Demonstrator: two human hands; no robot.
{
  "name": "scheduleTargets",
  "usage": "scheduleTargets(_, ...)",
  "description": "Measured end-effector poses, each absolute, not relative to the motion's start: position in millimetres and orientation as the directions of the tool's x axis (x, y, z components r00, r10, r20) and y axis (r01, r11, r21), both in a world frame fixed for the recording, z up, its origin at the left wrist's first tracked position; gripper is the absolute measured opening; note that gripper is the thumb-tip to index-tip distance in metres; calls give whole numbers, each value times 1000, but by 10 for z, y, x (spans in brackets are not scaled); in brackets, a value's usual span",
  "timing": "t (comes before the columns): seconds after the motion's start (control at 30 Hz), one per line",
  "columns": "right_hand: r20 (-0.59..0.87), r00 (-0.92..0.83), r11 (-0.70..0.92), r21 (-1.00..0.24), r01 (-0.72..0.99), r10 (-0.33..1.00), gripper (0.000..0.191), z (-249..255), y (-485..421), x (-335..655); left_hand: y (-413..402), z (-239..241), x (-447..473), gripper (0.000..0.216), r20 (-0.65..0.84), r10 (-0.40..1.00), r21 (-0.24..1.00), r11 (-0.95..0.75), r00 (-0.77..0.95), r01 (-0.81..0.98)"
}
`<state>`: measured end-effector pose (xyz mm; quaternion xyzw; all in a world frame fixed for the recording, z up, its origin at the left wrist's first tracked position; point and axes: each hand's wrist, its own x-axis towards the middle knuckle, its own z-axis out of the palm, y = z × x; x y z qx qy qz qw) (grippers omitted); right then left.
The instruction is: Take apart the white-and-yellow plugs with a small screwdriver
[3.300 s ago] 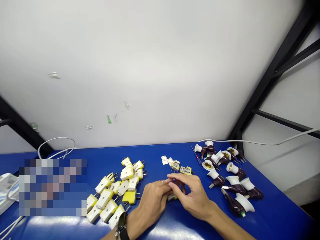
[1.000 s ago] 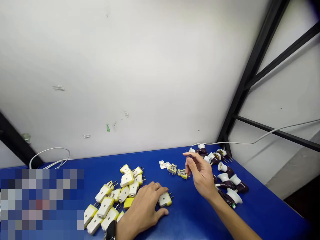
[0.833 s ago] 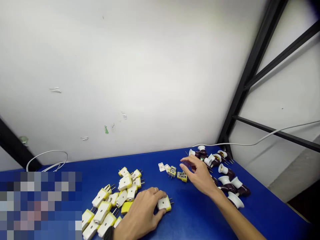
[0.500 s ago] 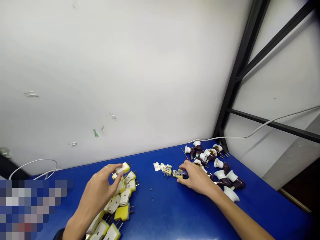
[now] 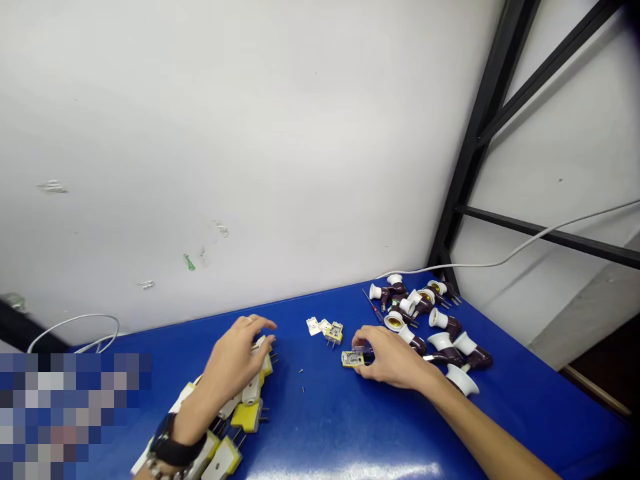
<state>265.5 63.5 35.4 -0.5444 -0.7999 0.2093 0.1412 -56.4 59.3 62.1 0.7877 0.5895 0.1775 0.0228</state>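
My left hand (image 5: 235, 353) hovers with fingers stretched out over the far end of a pile of white and yellow plugs (image 5: 245, 407), and holds nothing. A dark watch (image 5: 167, 448) is on that wrist. My right hand (image 5: 393, 359) rests on the blue table (image 5: 330, 427), its fingertips pinched on an open yellow plug half (image 5: 351, 359). A small bluish part shows at those fingertips; I cannot make it out. Another open plug half (image 5: 334, 331) and white cover pieces (image 5: 314, 325) lie just beyond.
Several maroon and white lamp sockets (image 5: 430, 320) lie to the right of my right hand, with a thin red screwdriver (image 5: 371, 305) beside them. Two tiny screws (image 5: 301, 380) lie between my hands. White cables (image 5: 75, 327) run along the wall. A black metal frame (image 5: 475, 147) stands at the right.
My left hand carried an assembled plug to the pile, let it go and spread its fingers. My right hand reached to the open plug half and drew it a little nearer.
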Motion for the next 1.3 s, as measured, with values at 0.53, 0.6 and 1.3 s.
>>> scheduleTargets(0.53, -6, -452, 370, -563, 739, 892, 32, 367, 535, 2563, 771, 385, 117, 49, 126, 801, 290, -594, 585, 750)
scheduleTargets(0.6, -16, -464, 372, -575, 729, 886, 32, 372, 521, 2540, 782, 423, -55, 48, 128, 832, 247, -553, 539, 795)
scheduleTargets(1.3, 0, -505, 391, -631, 670, 863, 30, 353, 468, 2460, 1095, 476, 56, 60, -14, 819, 92, -571, 574, 816)
